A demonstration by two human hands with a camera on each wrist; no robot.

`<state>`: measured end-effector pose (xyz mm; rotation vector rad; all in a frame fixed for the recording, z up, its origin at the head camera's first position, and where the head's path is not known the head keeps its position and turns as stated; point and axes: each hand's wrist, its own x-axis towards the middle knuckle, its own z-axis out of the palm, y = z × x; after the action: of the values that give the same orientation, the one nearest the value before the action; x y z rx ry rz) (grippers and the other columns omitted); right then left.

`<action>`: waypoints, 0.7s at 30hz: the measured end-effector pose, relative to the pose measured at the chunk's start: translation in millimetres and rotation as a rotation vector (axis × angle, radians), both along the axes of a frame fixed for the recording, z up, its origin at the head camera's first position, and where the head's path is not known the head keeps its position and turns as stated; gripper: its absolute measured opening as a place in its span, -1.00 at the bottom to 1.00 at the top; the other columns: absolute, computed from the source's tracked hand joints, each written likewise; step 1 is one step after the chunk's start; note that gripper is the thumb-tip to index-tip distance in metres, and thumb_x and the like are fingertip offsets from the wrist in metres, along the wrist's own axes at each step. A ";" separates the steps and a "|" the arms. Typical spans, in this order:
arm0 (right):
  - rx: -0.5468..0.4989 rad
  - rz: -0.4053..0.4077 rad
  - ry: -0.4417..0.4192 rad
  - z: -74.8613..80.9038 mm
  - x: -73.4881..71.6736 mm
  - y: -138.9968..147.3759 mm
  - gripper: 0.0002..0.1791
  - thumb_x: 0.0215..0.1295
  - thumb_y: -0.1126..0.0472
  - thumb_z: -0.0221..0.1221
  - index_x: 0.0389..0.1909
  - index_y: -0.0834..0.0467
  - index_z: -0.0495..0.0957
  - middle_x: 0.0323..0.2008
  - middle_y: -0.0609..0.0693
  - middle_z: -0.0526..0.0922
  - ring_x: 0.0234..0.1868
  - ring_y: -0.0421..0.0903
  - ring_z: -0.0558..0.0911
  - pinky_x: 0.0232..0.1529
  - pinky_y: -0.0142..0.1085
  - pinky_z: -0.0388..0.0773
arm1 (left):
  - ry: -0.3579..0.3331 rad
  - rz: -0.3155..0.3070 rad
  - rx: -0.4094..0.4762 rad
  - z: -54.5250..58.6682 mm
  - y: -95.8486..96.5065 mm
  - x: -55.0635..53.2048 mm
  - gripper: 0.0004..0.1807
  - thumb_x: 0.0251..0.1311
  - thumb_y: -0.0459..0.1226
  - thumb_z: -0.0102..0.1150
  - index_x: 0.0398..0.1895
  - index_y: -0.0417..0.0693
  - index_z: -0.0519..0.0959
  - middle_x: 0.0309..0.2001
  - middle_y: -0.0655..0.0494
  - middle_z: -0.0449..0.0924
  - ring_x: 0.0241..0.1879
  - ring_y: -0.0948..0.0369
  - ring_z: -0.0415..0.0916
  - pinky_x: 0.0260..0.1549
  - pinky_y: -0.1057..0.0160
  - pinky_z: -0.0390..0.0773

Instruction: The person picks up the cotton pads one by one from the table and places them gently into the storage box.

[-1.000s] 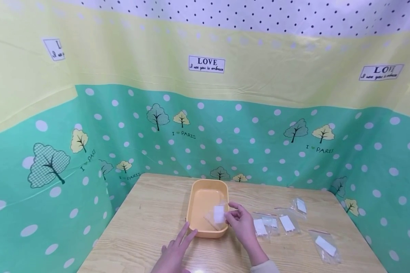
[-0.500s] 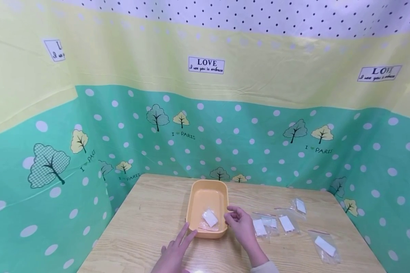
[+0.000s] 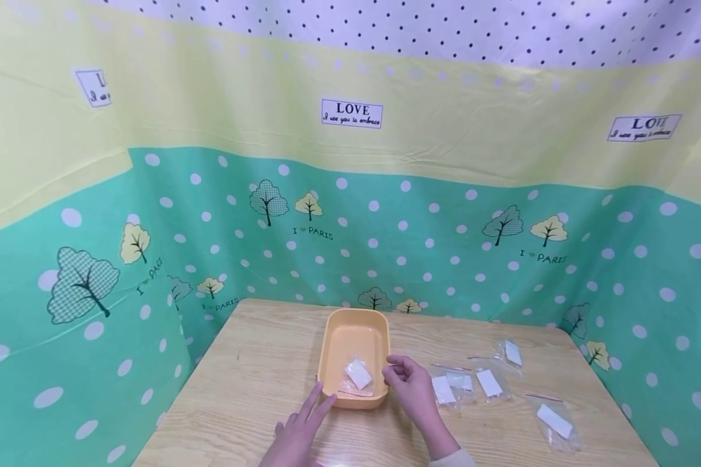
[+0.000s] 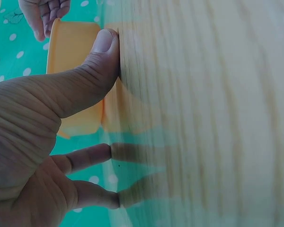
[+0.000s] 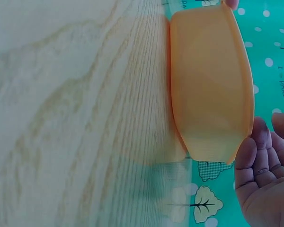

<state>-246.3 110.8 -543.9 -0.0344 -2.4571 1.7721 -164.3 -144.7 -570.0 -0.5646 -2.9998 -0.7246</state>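
Observation:
A clear plastic zip bag (image 3: 359,375) with a white rectangular piece inside lies on the floor of the orange tray (image 3: 353,336), towards its near end. My left hand (image 3: 298,429) has its fingers stretched out, with fingertips at the tray's near left corner; its thumb and other fingers meet the table in the left wrist view. By the right rim hovers my right hand (image 3: 415,394), fingers loosely bent and holding nothing. In the right wrist view its fingers (image 5: 246,156) are beside the rim; whether they touch it I cannot tell.
Several similar bags lie right of my right hand on the wooden table (image 3: 239,370): two overlapping, including a near bag (image 3: 442,390), then a middle bag (image 3: 489,383), a far bag (image 3: 512,353) and a front right bag (image 3: 555,421). A patterned curtain (image 3: 350,246) surrounds the table.
The zip bag stood tilted near my right fingers one second ago; it dropped flat into the tray by half a second ago. My right hand has let go and barely moved; my left stayed put.

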 end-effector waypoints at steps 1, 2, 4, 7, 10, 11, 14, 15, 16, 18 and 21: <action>-0.002 0.004 0.001 0.2 0.2 0.2 -0.55 0.28 -0.01 0.29 0.07 0.18 0.60 -0.27 -0.01 0.72 -0.31 -0.19 0.70 -0.30 -0.44 0.67 | 0.005 -0.001 -0.002 -0.3 -0.1 0.3 0.34 -0.44 0.05 0.63 0.55 0.35 0.04 0.61 -0.01 -0.16 -0.01 -0.23 0.54 -0.31 -0.70 0.30; -0.013 0.005 -0.006 0.9 0.5 0.3 -0.55 0.27 -0.01 0.30 0.07 0.17 0.60 -0.28 -0.02 0.72 -0.31 -0.18 0.70 -0.30 -0.44 0.66 | 0.011 -0.002 -0.001 -0.6 -0.3 0.5 0.34 -0.43 0.02 0.64 0.55 0.35 0.04 0.61 0.00 -0.16 -0.02 -0.22 0.55 -0.31 -0.70 0.30; -0.024 0.010 -0.007 2.5 1.6 0.5 -0.56 0.27 0.01 0.30 0.07 0.17 0.60 -0.28 -0.02 0.72 -0.30 -0.16 0.70 -0.29 -0.44 0.66 | 0.019 -0.007 0.000 -1.3 -0.8 1.0 0.34 -0.42 -0.05 0.65 0.55 0.36 0.04 0.61 0.00 -0.16 -0.03 -0.21 0.55 -0.32 -0.71 0.30; -0.030 0.010 0.009 6.4 4.0 1.6 -0.60 0.27 0.05 0.30 0.05 0.18 0.60 -0.29 0.00 0.72 -0.29 -0.09 0.71 -0.30 -0.43 0.67 | 0.031 -0.020 0.004 -1.9 -1.8 1.2 0.33 -0.41 -0.11 0.65 0.55 0.33 0.04 0.61 -0.03 -0.17 -0.04 -0.20 0.55 -0.32 -0.71 0.29; -0.021 -0.006 0.020 9.6 5.7 4.7 -0.63 0.27 0.10 0.31 0.04 0.16 0.62 -0.30 0.00 0.72 -0.28 -0.06 0.71 -0.29 -0.43 0.66 | 0.040 -0.026 0.002 -2.5 -2.8 0.9 0.35 -0.42 -0.13 0.65 0.56 0.29 0.03 0.61 -0.05 -0.19 -0.04 -0.19 0.55 -0.32 -0.72 0.28; -0.011 -0.009 0.027 10.2 6.0 6.4 -0.64 0.28 0.10 0.30 0.04 0.15 0.62 -0.30 -0.01 0.72 -0.28 -0.07 0.71 -0.29 -0.43 0.66 | 0.044 -0.026 0.000 -2.6 -3.0 0.7 0.35 -0.43 -0.13 0.65 0.56 0.28 0.03 0.61 -0.05 -0.19 -0.04 -0.19 0.55 -0.32 -0.72 0.29; 0.014 -0.034 0.026 9.8 6.0 14.2 -0.67 0.26 0.11 0.31 0.02 0.08 0.64 -0.29 -0.04 0.72 -0.28 -0.15 0.69 -0.26 -0.45 0.65 | 0.049 -0.020 -0.009 -3.1 -3.2 0.1 0.36 -0.44 -0.11 0.65 0.56 0.28 0.03 0.61 -0.03 -0.19 -0.04 -0.19 0.55 -0.31 -0.71 0.30; 0.029 -0.043 0.026 9.0 6.1 17.8 -0.68 0.25 0.10 0.32 0.02 0.06 0.64 -0.29 -0.06 0.72 -0.28 -0.19 0.68 -0.26 -0.46 0.64 | 0.051 -0.021 -0.011 -3.1 -3.1 0.0 0.36 -0.44 -0.12 0.65 0.56 0.28 0.03 0.61 -0.04 -0.19 -0.04 -0.19 0.55 -0.31 -0.70 0.31; 0.039 -0.051 0.027 8.5 6.4 21.8 -0.68 0.24 0.09 0.33 0.01 0.05 0.65 -0.29 -0.06 0.71 -0.28 -0.20 0.67 -0.25 -0.47 0.63 | 0.049 -0.024 -0.009 -3.1 -2.9 -0.1 0.35 -0.43 -0.12 0.65 0.56 0.28 0.04 0.61 -0.04 -0.18 -0.04 -0.20 0.55 -0.31 -0.70 0.31; 0.066 -0.068 0.031 7.7 7.4 31.6 -0.66 0.21 0.07 0.35 0.00 0.03 0.65 -0.28 -0.07 0.72 -0.28 -0.23 0.65 -0.24 -0.47 0.62 | 0.045 -0.027 -0.011 -2.8 -2.1 -0.3 0.34 -0.41 -0.08 0.65 0.56 0.29 0.04 0.61 -0.05 -0.17 -0.04 -0.20 0.55 -0.31 -0.69 0.32; 0.131 -0.086 0.044 8.1 9.0 48.7 -0.63 0.21 0.08 0.36 0.03 0.05 0.64 -0.26 -0.08 0.72 -0.27 -0.24 0.63 -0.24 -0.48 0.61 | 0.042 -0.026 -0.010 -3.1 -1.6 -0.4 0.33 -0.40 -0.05 0.64 0.56 0.30 0.04 0.60 -0.05 -0.17 -0.04 -0.23 0.55 -0.31 -0.68 0.34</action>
<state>-237.3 159.5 -535.8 -0.0878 -2.4951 1.5580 -164.6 -146.3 -573.1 -0.6128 -2.9647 -0.6899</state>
